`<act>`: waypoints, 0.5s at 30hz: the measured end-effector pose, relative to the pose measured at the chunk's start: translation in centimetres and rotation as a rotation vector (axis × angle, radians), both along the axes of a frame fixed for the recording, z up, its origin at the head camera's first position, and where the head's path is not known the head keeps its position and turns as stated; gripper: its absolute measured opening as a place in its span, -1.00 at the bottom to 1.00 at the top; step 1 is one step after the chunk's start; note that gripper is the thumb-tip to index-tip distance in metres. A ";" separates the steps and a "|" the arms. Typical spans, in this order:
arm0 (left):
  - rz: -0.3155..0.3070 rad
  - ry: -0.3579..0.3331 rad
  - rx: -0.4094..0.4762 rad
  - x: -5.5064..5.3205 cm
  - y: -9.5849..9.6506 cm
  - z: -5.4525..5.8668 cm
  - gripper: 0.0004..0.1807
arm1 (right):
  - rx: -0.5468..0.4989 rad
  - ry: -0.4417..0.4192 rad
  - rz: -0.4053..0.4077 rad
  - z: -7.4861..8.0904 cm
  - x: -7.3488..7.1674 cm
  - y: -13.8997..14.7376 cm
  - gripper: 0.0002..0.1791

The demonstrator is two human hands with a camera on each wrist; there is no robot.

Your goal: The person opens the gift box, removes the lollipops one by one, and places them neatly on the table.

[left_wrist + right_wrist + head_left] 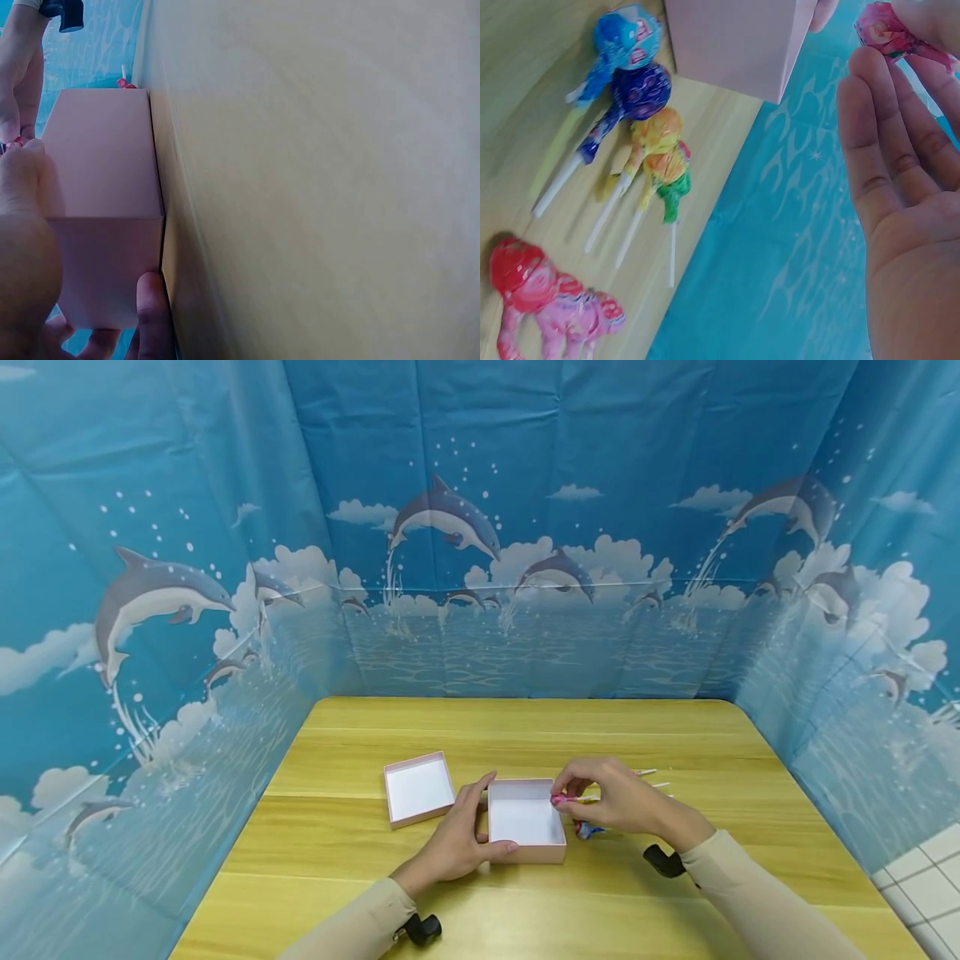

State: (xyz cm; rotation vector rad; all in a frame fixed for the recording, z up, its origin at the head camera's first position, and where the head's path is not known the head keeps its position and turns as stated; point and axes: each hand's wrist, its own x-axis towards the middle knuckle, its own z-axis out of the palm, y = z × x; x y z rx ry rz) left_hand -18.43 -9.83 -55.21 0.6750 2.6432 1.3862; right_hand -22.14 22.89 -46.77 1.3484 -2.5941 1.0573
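An open pink box (527, 855) with a white inside stands on the table in the head view. My left hand (456, 839) grips its left side, the thumb along the front wall and the fingers at the side. Over the box's right edge, my right hand (611, 797) pinches a pink-wrapped lollipop (881, 31) between thumb and fingertips. Right of the box lie several wrapped lollipops: in the right wrist view a light blue one (628, 37), a dark purple one (641, 90), yellow-orange ones (658, 133) and red-pink ones (525, 274). My right hand partly hides them in the head view.
A shallow pink lid (418, 787), white inside, lies left of the box. Everything rests on a yellow wood-grain table (337, 843). Blue dolphin-print curtains (525, 635) hang behind and at both sides. White tiles (926, 877) show at the lower right.
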 end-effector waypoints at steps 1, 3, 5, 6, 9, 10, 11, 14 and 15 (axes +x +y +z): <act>0.000 0.004 0.000 0.0 0.0 0.0 0.27 | -0.009 -0.002 0.005 0.0 0.1 0.2 -0.89; 0.004 0.009 -0.007 0.0 0.0 0.0 0.27 | -0.021 0.004 0.007 -0.2 0.2 0.6 -0.88; 0.009 0.020 -0.019 0.0 0.0 0.1 0.28 | -0.028 0.005 0.005 -0.3 0.4 1.0 -0.88; 0.012 0.026 -0.027 0.0 0.0 0.1 0.28 | -0.027 0.004 -0.002 -0.3 0.5 1.2 -0.88; 0.018 0.031 -0.041 0.1 0.0 0.1 0.28 | -0.031 -0.005 -0.017 -0.4 0.7 1.8 -0.88; 0.019 0.030 -0.043 0.1 0.0 0.1 0.29 | -0.035 -0.009 -0.022 -0.5 0.8 2.1 -0.87; 0.019 0.028 -0.043 0.1 0.0 0.1 0.29 | -0.036 -0.008 -0.027 -0.5 0.9 2.3 -0.86; 0.017 0.027 -0.041 0.1 0.0 0.0 0.29 | -0.035 0.011 -0.043 -0.7 1.0 2.9 -0.85; 0.016 0.025 -0.038 0.0 0.0 0.0 0.28 | -0.032 0.024 -0.054 -0.9 1.0 3.1 -0.84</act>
